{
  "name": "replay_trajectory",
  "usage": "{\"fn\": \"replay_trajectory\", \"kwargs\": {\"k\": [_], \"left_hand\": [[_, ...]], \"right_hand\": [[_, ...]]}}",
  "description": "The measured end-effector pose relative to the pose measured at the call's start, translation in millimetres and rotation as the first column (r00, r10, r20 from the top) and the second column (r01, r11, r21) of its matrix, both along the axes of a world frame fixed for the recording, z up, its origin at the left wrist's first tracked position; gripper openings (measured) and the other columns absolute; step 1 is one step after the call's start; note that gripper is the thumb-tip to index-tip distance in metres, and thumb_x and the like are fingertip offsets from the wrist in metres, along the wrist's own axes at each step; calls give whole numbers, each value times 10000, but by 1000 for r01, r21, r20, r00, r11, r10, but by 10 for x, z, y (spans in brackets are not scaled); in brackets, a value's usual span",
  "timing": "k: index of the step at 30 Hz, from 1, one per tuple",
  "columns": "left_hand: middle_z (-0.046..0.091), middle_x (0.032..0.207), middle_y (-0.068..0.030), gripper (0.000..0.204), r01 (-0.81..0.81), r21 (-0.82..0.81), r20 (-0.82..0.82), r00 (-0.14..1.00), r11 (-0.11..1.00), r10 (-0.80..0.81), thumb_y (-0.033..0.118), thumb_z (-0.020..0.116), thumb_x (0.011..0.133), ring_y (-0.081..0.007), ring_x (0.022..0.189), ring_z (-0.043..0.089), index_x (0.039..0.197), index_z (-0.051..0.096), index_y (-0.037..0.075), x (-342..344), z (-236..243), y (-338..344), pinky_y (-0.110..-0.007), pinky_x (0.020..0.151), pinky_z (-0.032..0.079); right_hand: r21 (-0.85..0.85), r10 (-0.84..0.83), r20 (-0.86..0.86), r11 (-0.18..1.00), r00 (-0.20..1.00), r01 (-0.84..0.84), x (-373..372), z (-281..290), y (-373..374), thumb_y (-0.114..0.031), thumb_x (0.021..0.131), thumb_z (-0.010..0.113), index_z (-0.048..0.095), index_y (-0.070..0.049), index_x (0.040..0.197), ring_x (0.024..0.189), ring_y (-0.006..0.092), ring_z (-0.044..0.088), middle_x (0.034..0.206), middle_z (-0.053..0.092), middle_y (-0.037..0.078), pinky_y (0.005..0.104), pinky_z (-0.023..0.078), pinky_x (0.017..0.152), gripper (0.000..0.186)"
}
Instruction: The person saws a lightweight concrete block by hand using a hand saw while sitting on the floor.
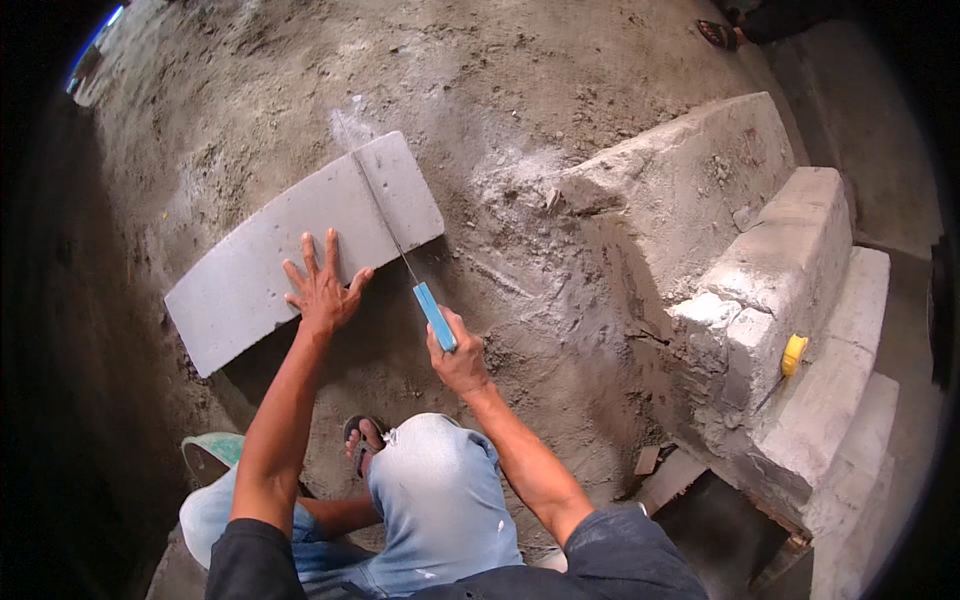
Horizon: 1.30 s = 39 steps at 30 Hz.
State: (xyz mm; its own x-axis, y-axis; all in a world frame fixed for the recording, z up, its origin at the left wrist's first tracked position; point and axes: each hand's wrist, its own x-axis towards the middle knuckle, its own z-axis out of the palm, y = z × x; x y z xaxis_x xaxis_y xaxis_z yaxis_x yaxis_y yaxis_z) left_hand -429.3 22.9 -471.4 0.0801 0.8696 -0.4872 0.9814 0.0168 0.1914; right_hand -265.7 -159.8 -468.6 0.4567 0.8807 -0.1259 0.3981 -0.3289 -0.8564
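Note:
A long pale grey block [230,300] lies at an angle on the rough, dusty ground, left of centre. My left hand [322,285] rests on the block near its lower edge, fingers spread. My right hand [455,355] grips the light blue handle of a long thin saw [434,316], just below the block. The blade [380,210] runs across the right-hand part of the block, tilted toward the upper left, with pale dust on the ground beyond its far tip.
Stacked stepped blocks [790,240] fill the right side, with a yellow tape measure [795,354] on them. A greenish container [210,455] sits by my left leg. Another person's sandalled foot [717,33] is at the upper right. Dark openings and debris lie below the stack.

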Motion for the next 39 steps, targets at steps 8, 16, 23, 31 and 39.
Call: {"fn": "replay_trajectory", "kwargs": {"k": [8, 16, 23, 31, 39], "left_hand": [[-8, 1643, -44, 937, 13, -3, -62, 998, 1000, -13, 713, 617, 795, -578, 1425, 28, 1554, 186, 370, -192, -3, 52, -831, 970, 240], [-9, 1644, -47, 925, -25, -41, 36, 999, 999, 27, 670, 636, 812, -582, 1425, 9, 1556, 180, 365, -127, 57, 77, -842, 966, 225], [1, 1641, -59, 914, 26, -15, 16, 1000, 1000, -26, 672, 628, 819, -591, 1414, 31, 1555, 186, 359, -66, -22, -1, -846, 961, 228], [12, 1633, -69, 900, 23, -5, -40, 999, 1000, -23, 682, 602, 829, -590, 1411, 38, 1554, 175, 361, -108, 28, 60, -835, 974, 235], [-19, 1640, -74, 904, 10, -40, 12, 1000, 999, -10, 665, 606, 835, -593, 1417, 0, 1559, 167, 346, -90, 66, 44, -838, 981, 219]], "right_hand": [[46, 20, -117, 999, 993, -15, -87, 36, -690, -87, 888, 673, 597, -6, 1222, 886, 353, 706, 1002, 694, 209, 371, 564, 755, 352], [27, 0, -31, 1000, 1000, 1, -124, -52, -1094, -129, 884, 674, 597, -57, 1254, 975, 372, 688, 1072, 681, 222, 417, 566, 751, 384], [5, 2, 3, 1000, 1000, -2, -77, -72, 198, -117, 905, 655, 601, -21, 1192, 825, 310, 719, 953, 691, 213, 409, 545, 670, 307], [10, -4, -58, 1000, 998, 5, -106, 45, -501, -84, 891, 673, 607, -10, 1206, 827, 289, 730, 949, 708, 197, 381, 565, 684, 331], [75, -1, 36, 997, 999, -2, -110, -226, -1182, -107, 888, 675, 587, -11, 1243, 944, 342, 714, 1066, 693, 233, 415, 571, 766, 378]]}}
